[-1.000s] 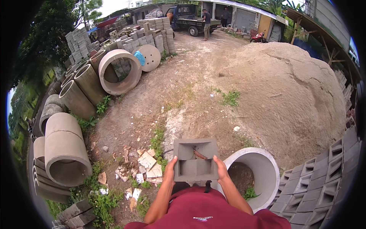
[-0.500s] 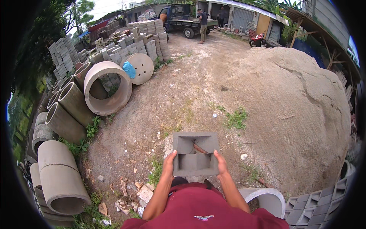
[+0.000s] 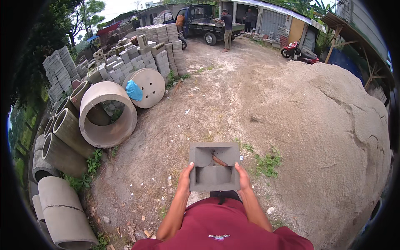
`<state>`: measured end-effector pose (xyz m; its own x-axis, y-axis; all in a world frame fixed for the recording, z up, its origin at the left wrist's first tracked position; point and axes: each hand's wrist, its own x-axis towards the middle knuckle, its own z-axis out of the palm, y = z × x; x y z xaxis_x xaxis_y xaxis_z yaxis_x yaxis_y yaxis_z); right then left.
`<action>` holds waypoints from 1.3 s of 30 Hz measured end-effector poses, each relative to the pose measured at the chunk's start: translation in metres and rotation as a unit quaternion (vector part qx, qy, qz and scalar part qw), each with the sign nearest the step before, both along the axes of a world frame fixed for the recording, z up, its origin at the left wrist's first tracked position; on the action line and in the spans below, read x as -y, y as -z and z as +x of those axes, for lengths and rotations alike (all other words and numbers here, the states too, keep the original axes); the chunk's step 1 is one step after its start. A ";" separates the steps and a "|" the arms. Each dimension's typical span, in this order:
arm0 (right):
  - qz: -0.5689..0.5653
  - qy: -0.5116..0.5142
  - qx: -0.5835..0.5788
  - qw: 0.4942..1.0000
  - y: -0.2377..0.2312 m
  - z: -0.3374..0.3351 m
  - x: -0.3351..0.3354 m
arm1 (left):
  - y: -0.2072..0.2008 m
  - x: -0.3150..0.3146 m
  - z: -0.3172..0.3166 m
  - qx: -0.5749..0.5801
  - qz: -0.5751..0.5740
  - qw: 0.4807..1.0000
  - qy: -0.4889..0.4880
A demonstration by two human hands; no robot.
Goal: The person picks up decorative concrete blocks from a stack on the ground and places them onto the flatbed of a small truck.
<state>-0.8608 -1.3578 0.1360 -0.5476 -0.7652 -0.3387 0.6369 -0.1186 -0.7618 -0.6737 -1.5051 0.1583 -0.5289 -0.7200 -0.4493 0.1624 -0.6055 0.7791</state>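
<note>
A grey concrete ventilation block [image 3: 213,177] is held in front of my body at about waist height, its recessed face turned up toward me. My left hand [image 3: 184,178] grips its left side, with the thumb at the edge. On the opposite side my right hand [image 3: 243,178] clasps it the same way. Inside the upper recess shows a reddish-brown ridged piece [image 3: 218,161]; I cannot tell what it is. The fingers under the block are mostly hidden.
Concrete pipes [image 3: 66,214] and a large concrete ring [image 3: 89,125] line the left, with a round holed slab [image 3: 152,89] beyond. A big sand heap [image 3: 316,137] fills the right. Far ahead stand a pickup truck [image 3: 210,31], a person [image 3: 227,25] and a red motorbike [image 3: 298,52].
I have advanced over the ground with the block held steady. The pipes, ring and plants have slid nearer and lower; the pipe and stacked blocks at lower right have left view.
</note>
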 end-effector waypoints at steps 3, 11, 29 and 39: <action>0.016 -0.004 0.000 1.000 0.001 -0.072 0.063 | -0.005 0.061 -0.071 0.009 0.002 1.000 -0.003; 0.074 0.023 -0.046 0.996 0.030 -0.241 0.221 | 0.007 0.217 -0.232 -0.034 0.036 0.998 -0.028; 0.037 0.034 0.029 0.998 0.045 -0.564 0.630 | 0.031 0.647 -0.577 0.031 0.003 0.999 0.045; 0.039 0.005 -0.021 0.999 0.082 -0.802 0.850 | 0.071 0.852 -0.807 0.009 0.000 1.000 0.010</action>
